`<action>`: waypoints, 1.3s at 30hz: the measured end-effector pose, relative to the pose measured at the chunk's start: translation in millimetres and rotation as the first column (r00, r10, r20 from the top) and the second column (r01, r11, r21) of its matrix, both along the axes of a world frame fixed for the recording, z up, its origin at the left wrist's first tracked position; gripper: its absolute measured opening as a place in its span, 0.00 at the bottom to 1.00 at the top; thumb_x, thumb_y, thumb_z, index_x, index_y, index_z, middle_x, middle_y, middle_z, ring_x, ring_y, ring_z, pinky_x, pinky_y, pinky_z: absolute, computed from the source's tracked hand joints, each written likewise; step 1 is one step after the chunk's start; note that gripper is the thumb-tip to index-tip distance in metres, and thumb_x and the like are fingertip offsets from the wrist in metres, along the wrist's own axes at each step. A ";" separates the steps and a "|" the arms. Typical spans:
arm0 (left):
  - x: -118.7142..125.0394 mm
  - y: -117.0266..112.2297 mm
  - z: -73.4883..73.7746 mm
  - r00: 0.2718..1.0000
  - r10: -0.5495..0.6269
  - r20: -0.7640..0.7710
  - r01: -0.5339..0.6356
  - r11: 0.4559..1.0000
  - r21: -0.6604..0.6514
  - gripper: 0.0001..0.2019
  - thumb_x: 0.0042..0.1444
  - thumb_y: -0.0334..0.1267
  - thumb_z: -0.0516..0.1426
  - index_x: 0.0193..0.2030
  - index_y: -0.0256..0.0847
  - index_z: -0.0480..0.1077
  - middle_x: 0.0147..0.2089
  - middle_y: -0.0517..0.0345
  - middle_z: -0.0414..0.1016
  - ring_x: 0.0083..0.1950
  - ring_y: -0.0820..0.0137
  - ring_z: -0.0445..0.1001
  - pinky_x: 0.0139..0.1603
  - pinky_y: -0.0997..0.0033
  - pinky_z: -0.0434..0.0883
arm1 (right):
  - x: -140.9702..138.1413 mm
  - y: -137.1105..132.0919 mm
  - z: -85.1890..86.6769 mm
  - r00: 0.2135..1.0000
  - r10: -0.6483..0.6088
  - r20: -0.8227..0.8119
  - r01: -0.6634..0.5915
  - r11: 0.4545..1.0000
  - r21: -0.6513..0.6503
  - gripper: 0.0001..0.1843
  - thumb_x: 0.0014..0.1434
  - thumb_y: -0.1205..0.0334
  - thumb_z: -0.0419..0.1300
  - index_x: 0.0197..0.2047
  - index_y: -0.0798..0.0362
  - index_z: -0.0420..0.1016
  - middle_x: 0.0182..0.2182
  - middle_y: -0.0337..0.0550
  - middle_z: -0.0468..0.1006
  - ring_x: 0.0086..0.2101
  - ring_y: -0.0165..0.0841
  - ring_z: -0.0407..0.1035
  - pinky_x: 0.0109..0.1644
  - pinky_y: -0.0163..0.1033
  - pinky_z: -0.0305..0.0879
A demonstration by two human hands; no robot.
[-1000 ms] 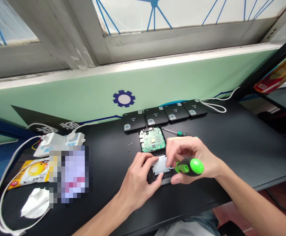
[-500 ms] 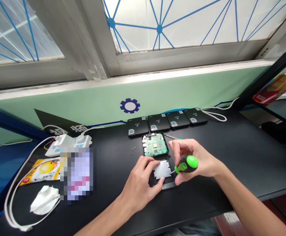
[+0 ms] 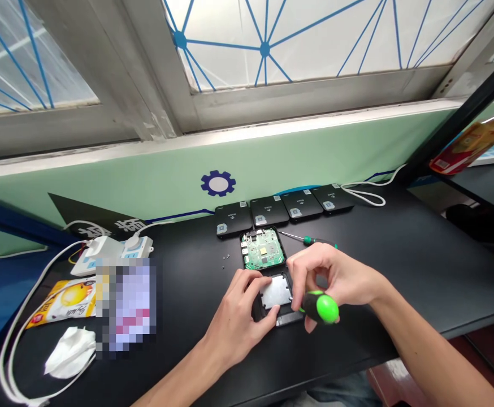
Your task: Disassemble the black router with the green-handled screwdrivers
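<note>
Black plastic shell (image 3: 288,319), open w/ a grey metal plate (image 3: 276,291) seated inside, lies on the dark table (image 3: 420,265) and serves as ref. point.

Left hand (image 3: 234,325): fingers (image 3: 247,282) curled over the shell's left edge, thumb at its near edge, gripping it flat.

Right hand (image 3: 340,277): closed around the screwdriver (image 3: 321,307) (green-and-black handle) at the shell's right side. Shaft points toward the plate's right edge; tip not clearly visible.

Directly behind the shell: green PCB (image 3: 263,250) in a second black tray.
Behind-right: spare screwdriver (image 3: 306,239).
Behind-left: small loose screws (image 3: 225,258).
Further behind: row of 4 black units (image 3: 285,206).
Far left of shell: power strip (image 3: 111,251), crumpled tissue (image 3: 71,350).
</note>
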State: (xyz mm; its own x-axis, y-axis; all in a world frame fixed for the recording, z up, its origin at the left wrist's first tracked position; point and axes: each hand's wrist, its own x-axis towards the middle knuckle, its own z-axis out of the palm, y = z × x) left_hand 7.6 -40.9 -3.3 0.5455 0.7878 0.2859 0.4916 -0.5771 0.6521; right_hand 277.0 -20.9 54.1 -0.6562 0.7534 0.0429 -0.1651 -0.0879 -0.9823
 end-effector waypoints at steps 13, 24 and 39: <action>-0.8 -0.5 2.4 1.000 -0.003 -0.018 0.004 0.999 0.050 0.16 0.66 0.32 0.67 0.59 0.46 0.76 0.56 0.49 0.77 0.56 0.56 0.79 0.54 0.57 0.81 | -2.4 0.7 -1.3 0.994 0.051 -0.100 -0.067 0.984 -0.167 0.19 0.54 0.67 0.83 0.46 0.57 0.84 0.37 0.46 0.91 0.23 0.29 0.80 0.24 0.29 0.76; -0.9 -1.4 2.6 0.999 -0.012 -0.040 0.014 0.998 0.066 0.18 0.67 0.33 0.67 0.62 0.44 0.76 0.56 0.48 0.77 0.56 0.55 0.79 0.55 0.54 0.82 | -8.1 2.8 0.8 0.981 -0.027 -0.191 -0.010 0.982 -0.188 0.28 0.46 0.71 0.87 0.38 0.53 0.72 0.32 0.39 0.89 0.29 0.34 0.86 0.18 0.24 0.63; -18.3 -53.3 19.9 0.997 -0.054 0.064 0.022 0.909 0.417 0.17 0.74 0.37 0.56 0.30 0.50 0.70 0.23 0.58 0.61 0.26 0.61 0.66 0.31 0.52 0.76 | -0.4 3.9 6.4 0.996 0.025 -0.084 -0.038 0.986 -0.162 0.16 0.57 0.63 0.84 0.40 0.58 0.83 0.37 0.49 0.90 0.37 0.37 0.87 0.33 0.31 0.78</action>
State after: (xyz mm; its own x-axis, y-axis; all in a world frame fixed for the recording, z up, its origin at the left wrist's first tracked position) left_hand -10.7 -94.2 16.6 0.5381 0.5682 0.6226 0.4248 -0.8208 0.3819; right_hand 276.6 -17.0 60.5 -0.6789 0.7338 -0.0249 -0.2386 -0.2525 -0.9377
